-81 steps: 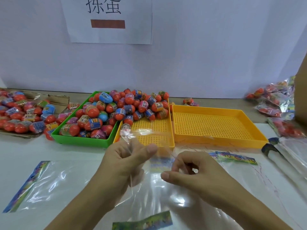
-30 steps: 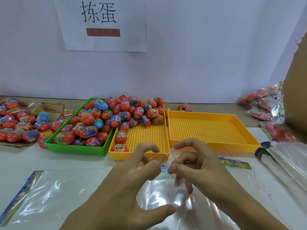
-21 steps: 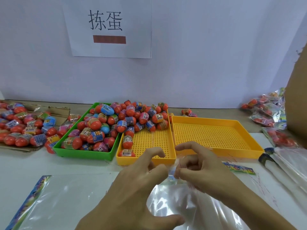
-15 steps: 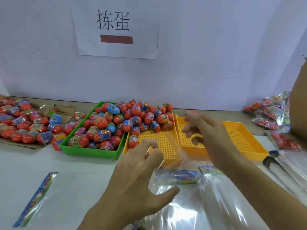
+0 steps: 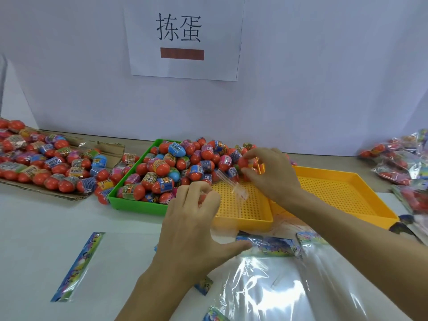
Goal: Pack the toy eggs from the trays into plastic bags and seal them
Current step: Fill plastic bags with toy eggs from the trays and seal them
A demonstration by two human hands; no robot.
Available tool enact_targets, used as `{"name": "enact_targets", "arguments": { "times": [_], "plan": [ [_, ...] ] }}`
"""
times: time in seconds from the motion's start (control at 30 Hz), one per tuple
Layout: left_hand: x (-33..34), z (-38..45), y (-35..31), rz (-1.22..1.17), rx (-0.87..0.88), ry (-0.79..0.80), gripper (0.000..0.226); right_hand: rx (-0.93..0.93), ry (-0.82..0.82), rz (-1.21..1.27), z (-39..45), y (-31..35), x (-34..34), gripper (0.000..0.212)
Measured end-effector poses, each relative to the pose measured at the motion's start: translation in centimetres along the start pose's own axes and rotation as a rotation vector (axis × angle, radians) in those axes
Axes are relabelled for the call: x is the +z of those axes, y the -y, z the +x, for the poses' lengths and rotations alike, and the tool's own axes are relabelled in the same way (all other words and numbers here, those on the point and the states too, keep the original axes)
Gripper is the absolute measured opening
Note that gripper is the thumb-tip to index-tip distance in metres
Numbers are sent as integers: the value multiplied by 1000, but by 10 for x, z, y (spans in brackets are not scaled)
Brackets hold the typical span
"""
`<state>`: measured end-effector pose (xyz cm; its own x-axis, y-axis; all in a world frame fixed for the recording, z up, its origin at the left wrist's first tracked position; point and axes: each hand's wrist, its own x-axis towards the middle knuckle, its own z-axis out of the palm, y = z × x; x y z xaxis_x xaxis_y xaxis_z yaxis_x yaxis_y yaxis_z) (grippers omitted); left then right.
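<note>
Orange toy egg (image 5: 243,162) — glossy, banded — in the right hand's (image 5: 271,172) curled fingertips; left hand (image 5: 192,230) spread, relaxed.

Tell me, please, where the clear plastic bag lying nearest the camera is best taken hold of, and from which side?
Pinch the clear plastic bag at its colourful printed header strip, coming from the tray side. That band looks stiffer than the slack, wrinkled film, and it lies on the far edge, just beside the left hand.

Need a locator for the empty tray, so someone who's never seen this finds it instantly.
Find the white paper sign on the back wall, then drop to the three plastic trays on the table. The empty yellow perforated tray is the rightmost; unlike the green tray and the other yellow tray, it holds no eggs.
</note>
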<state>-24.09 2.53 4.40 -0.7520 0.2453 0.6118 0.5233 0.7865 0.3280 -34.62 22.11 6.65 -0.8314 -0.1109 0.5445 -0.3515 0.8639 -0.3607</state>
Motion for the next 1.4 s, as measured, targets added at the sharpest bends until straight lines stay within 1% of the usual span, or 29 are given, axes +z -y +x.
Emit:
{"name": "enact_targets", "arguments": {
  "times": [0.07,0.1,0.13,0.17,0.23,0.3,0.37,0.43,0.5,0.63,0.73,0.77,0.83,0.87,0.9,0.93,1.0,1.03,1.07,1.1,1.13,1.2,1.23,1.27,1.3,1.37,1.4],
  "plan": [
    [1,0,1,65,-39,37,67,116,-100,413,-4,10,-19,12],
    [1,0,1,97,-45,44,68,162,-126,638,-6,17,-30,11],
    [1,0,0,126,-40,43,68,168,-132,803,-11,24,-42,11],
    [2,0,0,146,-32,39,69,130,-119,887,-17,29,-52,10],
    [3,1,-3,157,-31,36,71,10,-34,922,-32,41,-66,11],
    [4,1,-7,141,-28,34,72,-62,98,827,-46,47,-69,17],
    [6,-1,-9,103,-22,13,70,-105,200,643,-55,47,-65,26],
    [6,-1,-10,64,-16,-18,69,-92,205,565,-56,43,-62,32],
    [6,0,-9,35,-17,-54,69,-57,181,568,-52,40,-61,30],
    [7,0,-10,10,-2,-68,67,-105,175,437,-52,36,-55,30],
    [7,1,-10,-22,-23,-67,65,-54,134,470,-52,32,-56,24],
    [6,0,-10,-33,-28,-66,64,-53,161,481,-53,31,-56,21],
    [6,-1,-13,-65,-32,-69,62,-119,252,463,-57,32,-56,19],
    [6,-3,-14,-99,-32,-82,60,-150,274,470,-58,31,-55,21],
    [3,1,-17,-146,-34,-106,58,-149,260,501,-57,30,-54,22],
    [0,3,-20,-212,-40,-154,56,-107,203,548,-52,25,-53,21],
    [-3,8,-19,-446,-80,-322,48,71,10,611,-32,9,-51,14],
    [-5,10,-18,-551,-101,-389,49,195,-75,596,-18,-5,-48,13],
    [-6,9,-17,-540,-75,-436,55,315,-112,524,-4,-21,-45,13],
    [-7,8,-21,-532,-34,-441,63,413,-104,409,9,-38,-43,18],
    [-5,4,-22,-522,31,-444,67,483,-56,280,21,-55,-40,28],
    [-1,-2,-23,-505,65,-432,69,554,102,39,39,-81,-33,51],
    [1,-1,-25,-486,88,-437,70,575,169,-36,47,-89,-30,59],
    [3,-2,-25,-454,103,-449,71,598,220,-57,55,-94,-28,63],
    [5,-2,-24,-437,119,-447,71,628,257,-27,62,-98,-24,65],
    [5,-3,-24,-442,154,-426,66,686,323,42,72,-100,-15,66],
    [5,-3,-24,-442,170,-415,64,696,378,23,76,-99,-10,66]
  ]
}}
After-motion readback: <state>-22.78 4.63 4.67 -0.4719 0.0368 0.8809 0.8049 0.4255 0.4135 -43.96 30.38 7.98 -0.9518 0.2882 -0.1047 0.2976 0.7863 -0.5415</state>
